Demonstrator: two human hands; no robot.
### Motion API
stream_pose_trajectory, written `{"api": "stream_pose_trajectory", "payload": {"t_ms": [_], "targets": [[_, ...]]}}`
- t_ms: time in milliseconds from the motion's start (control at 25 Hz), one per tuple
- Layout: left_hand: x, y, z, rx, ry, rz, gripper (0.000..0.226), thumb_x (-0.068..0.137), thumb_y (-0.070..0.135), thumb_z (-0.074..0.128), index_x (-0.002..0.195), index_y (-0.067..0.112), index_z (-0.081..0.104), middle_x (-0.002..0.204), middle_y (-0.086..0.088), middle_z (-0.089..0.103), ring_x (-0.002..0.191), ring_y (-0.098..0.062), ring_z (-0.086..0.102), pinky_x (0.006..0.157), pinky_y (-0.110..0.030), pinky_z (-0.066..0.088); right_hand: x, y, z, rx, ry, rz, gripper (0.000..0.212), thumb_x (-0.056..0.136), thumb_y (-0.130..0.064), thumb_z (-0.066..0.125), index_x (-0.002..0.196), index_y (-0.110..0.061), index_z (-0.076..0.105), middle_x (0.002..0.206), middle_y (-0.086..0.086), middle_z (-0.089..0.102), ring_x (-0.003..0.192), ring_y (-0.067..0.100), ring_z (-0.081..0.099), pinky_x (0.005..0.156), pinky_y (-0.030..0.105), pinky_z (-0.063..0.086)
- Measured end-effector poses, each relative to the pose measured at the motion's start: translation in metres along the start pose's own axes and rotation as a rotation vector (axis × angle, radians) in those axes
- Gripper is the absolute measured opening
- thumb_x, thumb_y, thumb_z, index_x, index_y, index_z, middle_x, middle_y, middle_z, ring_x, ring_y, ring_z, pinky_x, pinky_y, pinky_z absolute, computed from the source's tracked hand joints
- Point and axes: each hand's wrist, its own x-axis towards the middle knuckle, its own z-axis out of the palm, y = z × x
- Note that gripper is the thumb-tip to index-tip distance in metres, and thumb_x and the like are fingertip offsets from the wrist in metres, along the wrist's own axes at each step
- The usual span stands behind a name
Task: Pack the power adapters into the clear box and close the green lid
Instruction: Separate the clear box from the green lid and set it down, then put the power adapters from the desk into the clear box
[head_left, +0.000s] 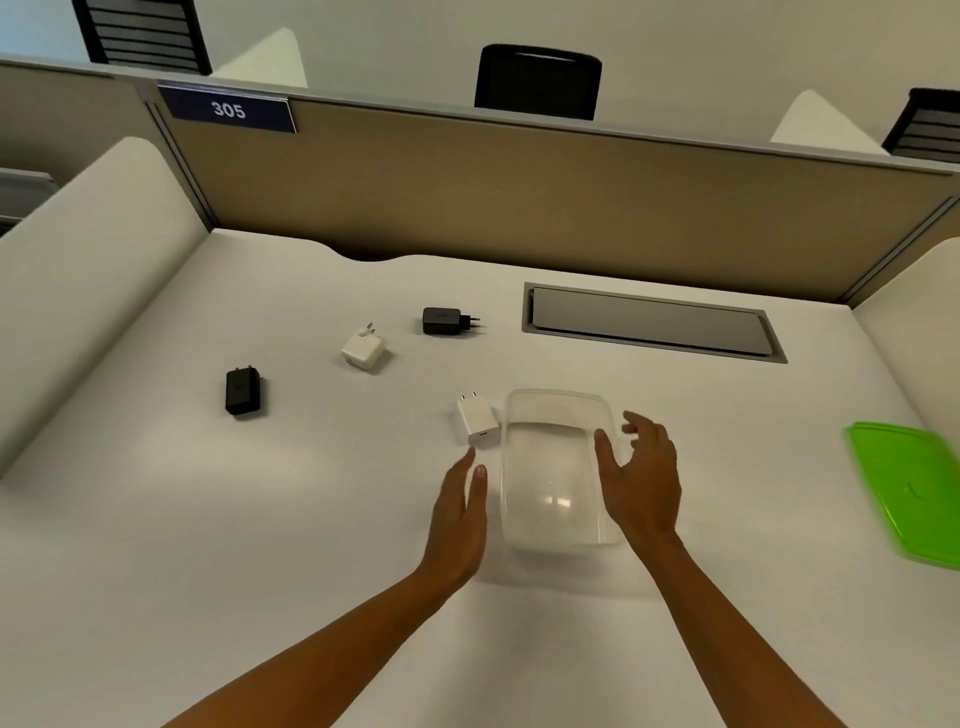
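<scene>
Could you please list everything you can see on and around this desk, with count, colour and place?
Power adapters: four; black far left, white left of centre, black centre back, white beside the box.
Clear box: one, transparent, empty, centre, between the hands.
Green lid: one, right edge of desk.
Cable hatch: one, grey, back right.
Desk: one, white.
Partition: one, tan.
Sign 305: one, blue.
Chairs: three, black, behind the partition.
Left hand: open, left of box.
Right hand: open, at box's right wall.

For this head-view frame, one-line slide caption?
Open hands flank the empty clear box; four adapters, green lid lie outside.
</scene>
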Motion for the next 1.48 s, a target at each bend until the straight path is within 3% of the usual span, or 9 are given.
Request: {"api": "stream_pose_trajectory", "payload": {"t_ms": [240,400,520,640,800,920,1080,1240,1480], "targets": [[0.054,-0.044,-0.055,0.499,0.253,0.179,0.055,0.103,0.038,0.037,0.153,0.016,0.029,0.162,-0.003,0.027,0.152,-0.017,0.015,0.125,-0.041,0.008,0.032,-0.070,0.054,-0.055,-0.184,-0.338,0.040,0.087,-0.043,0.062,0.120,-0.020,0.059,0.128,-0.001,0.056,0.122,0.019,0.047,0.102,0.037,0.035],[0.075,-0.064,-0.071,0.805,0.244,0.199,0.066,0.100,0.049,0.027,0.157,0.017,0.016,0.166,-0.003,0.012,0.153,-0.020,0.002,0.124,-0.047,-0.005,0.051,-0.104,0.105,-0.622,-0.416,-0.475,0.063,0.083,-0.066,0.053,0.122,-0.019,0.063,0.155,0.008,0.033,0.148,0.030,0.015,0.117,0.056,0.004],[0.075,-0.075,-0.072,0.965,0.274,0.174,0.070,0.098,0.055,0.019,0.158,0.020,0.010,0.166,-0.004,0.009,0.153,-0.023,0.001,0.122,-0.055,-0.003,0.052,-0.113,0.133,-1.020,-0.511,-0.512,0.079,0.078,-0.082,0.037,0.112,-0.020,0.071,0.164,0.014,0.013,0.149,0.041,-0.012,0.108,0.066,-0.023],[0.076,-0.076,-0.068,1.038,0.265,0.172,0.069,0.098,0.056,0.019,0.158,0.022,0.011,0.166,-0.003,0.008,0.153,-0.023,0.000,0.121,-0.058,-0.002,0.046,-0.116,0.146,-1.156,-0.542,-0.497,0.080,0.075,-0.085,0.033,0.106,-0.023,0.074,0.162,0.017,0.017,0.147,0.046,-0.018,0.101,0.069,-0.029],[0.078,-0.076,-0.069,1.040,0.274,0.161,0.069,0.098,0.056,0.019,0.157,0.022,0.012,0.166,-0.003,0.008,0.153,-0.023,-0.001,0.121,-0.059,-0.001,0.036,-0.124,0.152,-1.166,-0.530,-0.484,0.061,0.082,-0.071,0.046,0.097,-0.020,0.075,0.160,0.018,0.023,0.148,0.046,-0.013,0.110,0.069,-0.017],[0.077,-0.075,-0.068,1.047,0.269,0.152,0.069,0.098,0.057,0.019,0.158,0.023,0.011,0.166,-0.002,0.006,0.153,-0.023,-0.002,0.121,-0.058,-0.003,0.035,-0.138,0.141,-0.991,-0.480,-0.494,0.061,0.086,-0.066,0.048,0.107,-0.013,0.071,0.162,0.015,0.020,0.150,0.041,-0.009,0.116,0.062,-0.010],[0.077,-0.075,-0.067,1.049,0.273,0.169,0.068,0.099,0.056,0.019,0.157,0.023,0.011,0.166,-0.002,0.007,0.153,-0.023,-0.002,0.121,-0.058,-0.003,0.050,-0.148,0.085,-0.514,-0.431,-0.454,0.065,0.080,-0.062,0.062,0.116,-0.008,0.067,0.154,0.008,0.036,0.147,0.029,0.021,0.117,0.046,0.022],[0.076,-0.077,-0.067,1.053,0.269,0.182,0.069,0.098,0.056,0.018,0.158,0.022,0.010,0.166,-0.003,0.006,0.153,-0.023,-0.003,0.121,-0.058,-0.003,0.040,-0.105,0.011,-0.616,-0.367,-0.509,0.064,0.080,-0.066,0.059,0.115,-0.013,0.068,0.142,0.004,0.050,0.133,0.024,0.041,0.114,0.044,0.025],[0.076,-0.075,-0.066,1.058,0.282,0.189,0.070,0.097,0.054,0.018,0.157,0.019,0.016,0.166,-0.005,0.013,0.153,-0.024,0.003,0.121,-0.059,0.001,-0.003,-0.041,0.000,-0.766,-0.766,-0.445,0.069,0.078,-0.062,0.064,0.124,-0.011,0.062,0.143,0.001,0.043,0.133,0.019,0.037,0.106,0.033,0.035]]}}
